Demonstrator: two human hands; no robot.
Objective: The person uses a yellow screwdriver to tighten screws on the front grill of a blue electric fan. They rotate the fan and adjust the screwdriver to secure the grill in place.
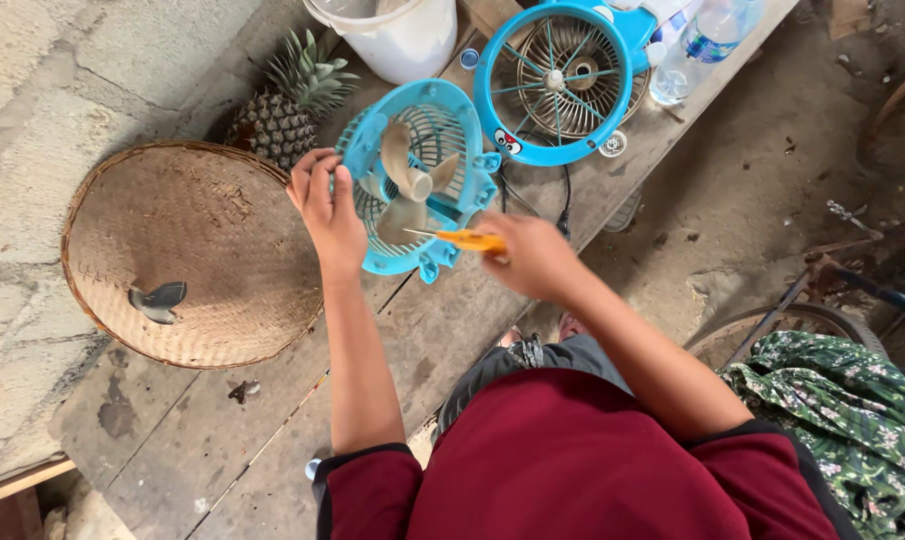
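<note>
Right hand (534,255) grips an orange screwdriver (467,240), tip at the fan blades (404,180); left hand (327,205) clasps the blue fan housing's (457,125) rim on the surface (272,440); woven basket (187,255) beside it.

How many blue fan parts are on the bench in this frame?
2. One blue fan housing with blades is steadied by the left hand while the right hand holds an orange screwdriver to it. A blue fan grille lies beyond it, near the white bucket.
</note>
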